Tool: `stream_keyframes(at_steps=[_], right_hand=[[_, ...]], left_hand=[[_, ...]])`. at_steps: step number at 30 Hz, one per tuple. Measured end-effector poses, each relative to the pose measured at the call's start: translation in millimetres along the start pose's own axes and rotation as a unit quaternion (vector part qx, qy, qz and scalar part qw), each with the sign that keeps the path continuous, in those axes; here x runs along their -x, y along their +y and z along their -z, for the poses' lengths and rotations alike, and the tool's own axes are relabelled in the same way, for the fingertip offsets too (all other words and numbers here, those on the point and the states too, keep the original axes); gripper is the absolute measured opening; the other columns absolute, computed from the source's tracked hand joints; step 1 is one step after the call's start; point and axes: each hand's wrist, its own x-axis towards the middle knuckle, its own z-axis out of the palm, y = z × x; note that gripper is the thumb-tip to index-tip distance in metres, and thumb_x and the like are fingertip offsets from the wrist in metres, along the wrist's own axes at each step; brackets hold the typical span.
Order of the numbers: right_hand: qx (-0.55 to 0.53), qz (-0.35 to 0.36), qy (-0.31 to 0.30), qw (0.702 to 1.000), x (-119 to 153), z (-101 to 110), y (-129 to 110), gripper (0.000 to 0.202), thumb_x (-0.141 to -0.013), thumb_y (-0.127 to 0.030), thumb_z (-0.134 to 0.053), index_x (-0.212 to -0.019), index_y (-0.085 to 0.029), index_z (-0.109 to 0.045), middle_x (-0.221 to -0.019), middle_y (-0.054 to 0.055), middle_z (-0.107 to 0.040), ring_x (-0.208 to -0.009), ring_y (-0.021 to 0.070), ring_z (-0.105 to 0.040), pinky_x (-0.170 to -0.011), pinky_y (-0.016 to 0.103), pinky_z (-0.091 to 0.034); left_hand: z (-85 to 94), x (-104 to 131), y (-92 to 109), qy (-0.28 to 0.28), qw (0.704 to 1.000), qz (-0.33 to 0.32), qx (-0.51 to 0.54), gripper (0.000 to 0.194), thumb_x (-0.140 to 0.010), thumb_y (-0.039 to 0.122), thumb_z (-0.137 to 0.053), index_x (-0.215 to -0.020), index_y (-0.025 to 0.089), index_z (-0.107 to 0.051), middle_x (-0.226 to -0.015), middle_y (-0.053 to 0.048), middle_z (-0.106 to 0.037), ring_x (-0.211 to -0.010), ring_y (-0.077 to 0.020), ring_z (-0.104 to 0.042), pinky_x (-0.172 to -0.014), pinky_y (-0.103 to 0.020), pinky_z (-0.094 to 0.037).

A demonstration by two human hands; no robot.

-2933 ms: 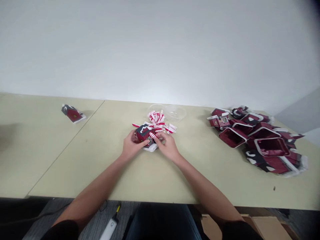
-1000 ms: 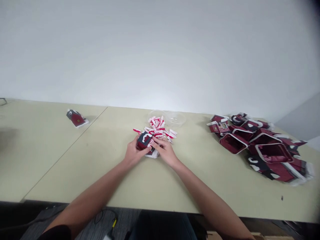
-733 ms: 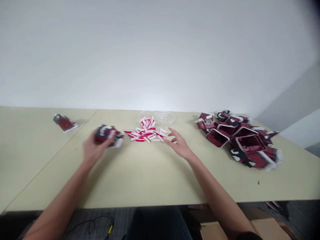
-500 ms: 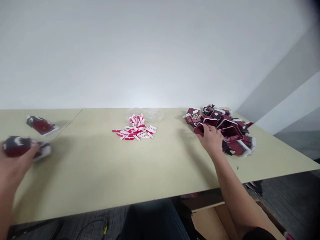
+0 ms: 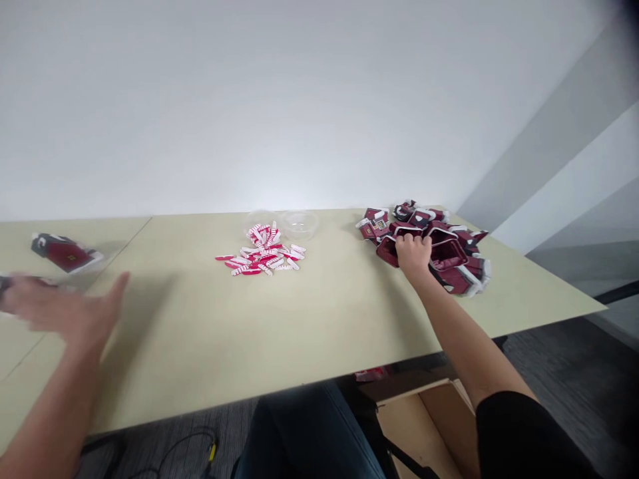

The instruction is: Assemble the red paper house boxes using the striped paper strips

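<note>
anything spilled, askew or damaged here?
Mildly: the red-and-white striped pieces lie loose on the table by a clear dish, as if tipped out. The dark-red houses at right are jumbled, some open ends showing. No damage I can make out.

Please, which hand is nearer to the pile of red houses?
Right: the right hand has its fingers at the pile; the left hand is far across the table.

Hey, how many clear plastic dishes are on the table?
2: the left dish, partly covered by red-and-white striped pieces, and the right dish beside it.
</note>
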Motion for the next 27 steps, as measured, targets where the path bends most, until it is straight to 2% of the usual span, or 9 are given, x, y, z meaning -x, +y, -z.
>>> stream_keyframes(at_steps=[4, 8, 11, 14, 16, 19, 21, 24, 27], right_hand=[[-0.003, 0.007, 0.035, 0.999, 5.7, 8.1, -9.8, 0.034, -0.096, -0.008, -0.036, -0.095, -0.007, -0.07, -0.091, 0.018, -0.064, -0.08, 0.0223, -0.05, -0.074, 0.037, -0.023], [-0.084, 0.013, 0.14, 0.987, 16.7, 30.5, -37.1, 0.029, -0.099, -0.016, -0.038, -0.092, -0.012, -0.066, -0.091, 0.015, -0.064, -0.083, 0.0227, -0.05, -0.076, 0.037, -0.027], [-0.29, 0.044, 0.224, 0.929, 20.7, 53.6, -73.9, 0.026, -0.099, -0.031, -0.043, -0.092, -0.016, -0.063, -0.093, 0.013, -0.065, -0.085, 0.022, -0.053, -0.078, 0.036, -0.035], [-0.556, 0.047, 0.208, 0.803, 20.1, 74.3, -129.0, 0.028, -0.095, -0.045, -0.048, -0.094, -0.019, -0.058, -0.092, 0.01, -0.064, -0.082, 0.0201, -0.056, -0.075, 0.034, -0.044], [-0.73, 0.002, 0.125, 0.672, 22.3, 83.6, -174.0, 0.032, -0.09, -0.052, -0.053, -0.099, -0.021, -0.055, -0.087, 0.006, -0.063, -0.076, 0.0188, -0.057, -0.07, 0.033, -0.048], [-0.872, -0.027, -0.027, 0.488, 36.3, 90.5, -241.3, 0.047, -0.071, -0.055, -0.071, -0.101, -0.022, -0.055, -0.093, 0.005, -0.067, -0.081, 0.0198, -0.062, -0.071, 0.033, -0.052], [-0.895, -0.028, -0.092, 0.436, 51.3, 91.6, -276.7, 0.049, -0.063, -0.048, -0.078, -0.099, -0.022, -0.057, -0.096, 0.004, -0.069, -0.084, 0.0199, -0.063, -0.074, 0.033, -0.054], [-0.884, -0.018, -0.142, 0.445, 69.3, 88.6, -304.2, 0.038, -0.067, -0.041, -0.073, -0.097, -0.021, -0.059, -0.095, 0.002, -0.069, -0.079, 0.0174, -0.063, -0.071, 0.03, -0.054], [-0.837, -0.02, -0.153, 0.525, 69.6, 79.8, -296.6, 0.033, -0.076, -0.043, -0.065, -0.099, -0.02, -0.059, -0.098, 0.004, -0.068, -0.074, 0.0157, -0.062, -0.065, 0.029, -0.053]], left_hand=[[-45.6, 41.6, 61.6, 0.011, 0.997, -0.061, -0.036, 0.118, -0.066, 0.083, -0.06, -0.155, 0.021, -0.015, -0.164, -0.016, -0.012, -0.152, -0.0468, -0.012, -0.123, -0.072, -0.013], [-84.0, 76.1, 115.0, -0.118, 0.981, -0.143, 0.063, 0.107, -0.066, 0.081, -0.063, -0.146, 0.016, -0.033, -0.155, -0.021, -0.024, -0.149, -0.0396, -0.022, -0.125, -0.063, -0.019], [-104.0, 91.8, 142.9, -0.234, 0.945, -0.131, 0.187, 0.099, -0.068, 0.075, -0.067, -0.143, 0.02, -0.036, -0.154, -0.017, -0.03, -0.148, -0.0344, -0.027, -0.125, -0.057, -0.024], [-120.8, 98.8, 158.0, -0.351, 0.882, -0.052, 0.311, 0.085, -0.076, 0.066, -0.065, -0.145, 0.027, -0.035, -0.155, -0.012, -0.035, -0.144, -0.0301, -0.036, -0.12, -0.053, -0.034], [-130.7, 100.9, 160.2, -0.386, 0.841, -0.003, 0.379, 0.086, -0.074, 0.064, -0.069, -0.145, 0.029, -0.036, -0.154, -0.011, -0.04, -0.141, -0.0297, -0.041, -0.115, -0.049, -0.04], [-141.9, 103.6, 154.5, -0.38, 0.79, 0.044, 0.479, 0.092, -0.06, 0.063, -0.082, -0.136, 0.027, -0.047, -0.144, -0.011, -0.052, -0.132, -0.0292, -0.051, -0.101, -0.04, -0.05], [-145.0, 105.7, 149.0, -0.347, 0.763, 0.09, 0.538, 0.085, -0.053, 0.063, -0.086, -0.122, 0.023, -0.058, -0.132, -0.01, -0.062, -0.121, -0.0271, -0.059, -0.093, -0.035, -0.053], [-141.7, 107.3, 145.6, -0.28, 0.735, 0.18, 0.59, 0.071, -0.05, 0.06, -0.089, -0.105, 0.02, -0.065, -0.111, -0.008, -0.071, -0.102, -0.0216, -0.067, -0.083, -0.03, -0.056], [-133.8, 101.1, 146.8, -0.237, 0.724, 0.226, 0.607, 0.064, -0.052, 0.052, -0.09, -0.103, 0.022, -0.065, -0.106, -0.005, -0.072, -0.093, -0.0181, -0.068, -0.076, -0.027, -0.056]])
